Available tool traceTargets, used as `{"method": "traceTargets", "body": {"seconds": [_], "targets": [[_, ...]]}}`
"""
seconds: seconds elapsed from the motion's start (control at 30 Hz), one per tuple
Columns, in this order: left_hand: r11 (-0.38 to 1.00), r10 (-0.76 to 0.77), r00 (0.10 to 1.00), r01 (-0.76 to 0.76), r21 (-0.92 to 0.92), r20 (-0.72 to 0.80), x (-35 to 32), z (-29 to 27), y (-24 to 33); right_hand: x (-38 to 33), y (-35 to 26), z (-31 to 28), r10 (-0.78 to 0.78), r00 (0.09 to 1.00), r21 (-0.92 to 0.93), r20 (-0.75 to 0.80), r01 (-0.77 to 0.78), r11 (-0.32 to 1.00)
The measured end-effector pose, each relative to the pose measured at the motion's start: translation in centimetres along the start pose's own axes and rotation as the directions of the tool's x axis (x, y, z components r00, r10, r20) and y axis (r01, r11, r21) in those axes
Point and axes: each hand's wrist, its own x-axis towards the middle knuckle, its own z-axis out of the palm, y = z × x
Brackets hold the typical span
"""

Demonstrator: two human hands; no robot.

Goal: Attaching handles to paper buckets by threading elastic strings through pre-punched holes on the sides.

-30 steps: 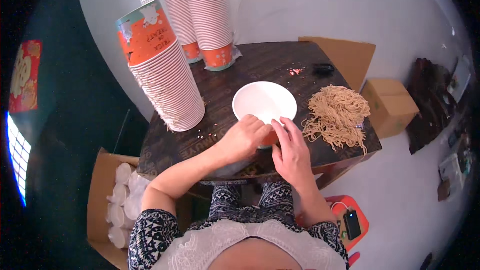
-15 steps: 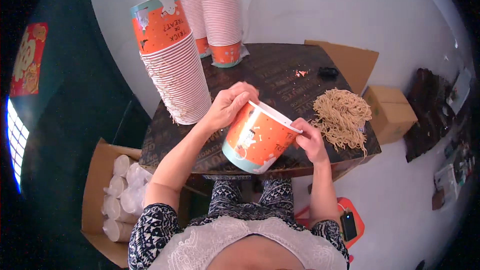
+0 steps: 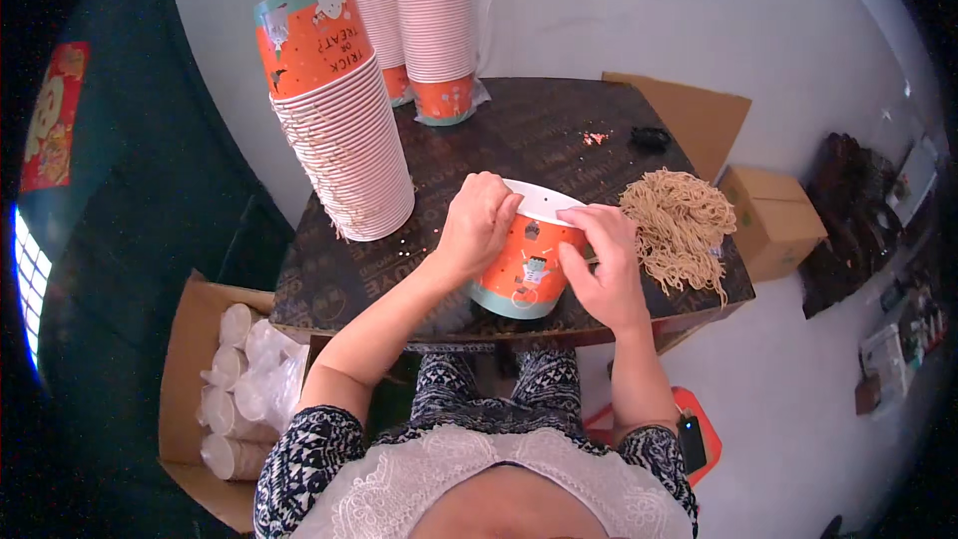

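Since the fisheye bends the rim, the cardboard box (image 3: 215, 389) at lower left is partly cut by the table (image 3: 559, 130) edge; it holds stacked white lids, count unclear. The leaning stack of orange paper cups (image 3: 334, 120) hides the table behind it. The orange paper cup (image 3: 524, 260), tilted over the near edge, interior hidden. Noodle pile (image 3: 679, 225) just right of it. Left hand (image 3: 477, 225) and right hand (image 3: 604, 265) clasp its sides, fingers curled on the rim.

Both forearms rise from six o'clock toward the middle, bare below patterned short sleeves. The left hand (image 3: 479, 225) curls at ten o'clock of centre, fingers bent over. The right hand (image 3: 602, 265) sits at three o'clock of it, fingers pinched inward, wrist straight.
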Motion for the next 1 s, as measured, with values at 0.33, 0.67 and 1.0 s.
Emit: {"method": "traceTargets", "body": {"seconds": [0.33, 0.67, 1.0], "targets": [[0.739, -0.217, 0.944, 0.325, -0.591, 0.248, -1.2, -1.3, -2.9, -1.0, 3.3, 1.5, 0.216, 0.975, 0.368, 0.055, -0.221, 0.903], [0.868, -0.174, 0.961, 0.253, -0.427, 0.216, -1.3, -1.5, -0.6, 0.1, 1.2, 0.4, 0.101, 0.994, 0.172, 0.038, -0.106, 0.979], [0.934, -0.089, 0.979, 0.147, -0.327, 0.185, -1.3, -1.6, 0.4, -0.2, 0.6, 0.1, 0.126, 0.991, 0.117, 0.034, -0.129, 0.985]]}}
